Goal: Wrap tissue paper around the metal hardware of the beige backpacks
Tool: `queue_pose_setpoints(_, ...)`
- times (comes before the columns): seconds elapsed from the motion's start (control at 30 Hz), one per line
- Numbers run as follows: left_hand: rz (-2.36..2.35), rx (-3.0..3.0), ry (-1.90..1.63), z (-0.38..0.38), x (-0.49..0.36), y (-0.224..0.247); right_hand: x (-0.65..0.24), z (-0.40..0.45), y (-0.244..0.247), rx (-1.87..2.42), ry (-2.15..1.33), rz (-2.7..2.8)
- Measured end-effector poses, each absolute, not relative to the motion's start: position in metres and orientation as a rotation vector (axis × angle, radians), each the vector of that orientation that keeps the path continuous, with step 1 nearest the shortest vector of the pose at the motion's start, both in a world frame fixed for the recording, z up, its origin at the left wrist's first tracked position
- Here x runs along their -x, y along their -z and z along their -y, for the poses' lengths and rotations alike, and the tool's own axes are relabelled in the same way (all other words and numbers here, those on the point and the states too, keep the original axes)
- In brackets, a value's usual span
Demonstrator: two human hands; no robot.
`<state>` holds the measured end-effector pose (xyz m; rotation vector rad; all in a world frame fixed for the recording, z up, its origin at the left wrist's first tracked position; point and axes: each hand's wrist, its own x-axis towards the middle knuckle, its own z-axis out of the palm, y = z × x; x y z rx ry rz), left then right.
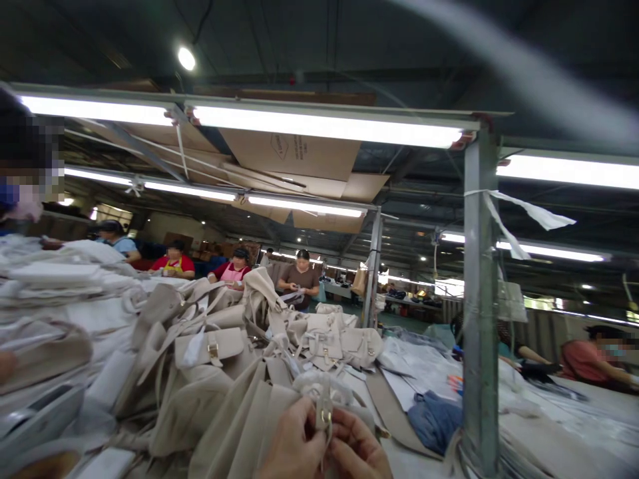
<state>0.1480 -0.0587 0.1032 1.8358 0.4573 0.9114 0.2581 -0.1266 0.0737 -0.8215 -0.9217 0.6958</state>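
At the bottom centre, my left hand (294, 442) pinches a beige strap with a gold buckle (325, 415). My right hand (357, 446) grips the same strap from the other side, its fingers curled close to the buckle. The strap belongs to a beige bag (249, 422) lying under and beside my hands. Clear plastic wrap (319, 382) sits just behind the buckle. A large heap of similar beige bags (210, 346) rises to the left and ahead.
A metal post (480, 299) stands at the right, with blue denim cloth (435, 419) beside it. White wrapped stacks (60, 279) lie at the left. Several people work beyond the heap, and one person (22, 153) is close at the left edge. Tube lights (324, 125) hang overhead.
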Motion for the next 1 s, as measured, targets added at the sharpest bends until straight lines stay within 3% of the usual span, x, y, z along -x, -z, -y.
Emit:
queue_pose_setpoints(0.53, -0.253, -1.271, -0.771, 0.059, -0.132, -0.109, -0.234, 0.138, -0.095, 0.967, -0.576, 0.852)
queue_pose_setpoints(0.77, -0.286, -1.234, -0.876, 0.052, -0.119, -0.118, -0.233, 0.132, -0.09, 1.044, -0.49, 0.867)
queue_pose_setpoints(1.0, -0.353, -1.833, -1.094, 0.054, -0.119, -0.12, -0.234, 0.136, -0.085, 1.106, -0.533, 0.837)
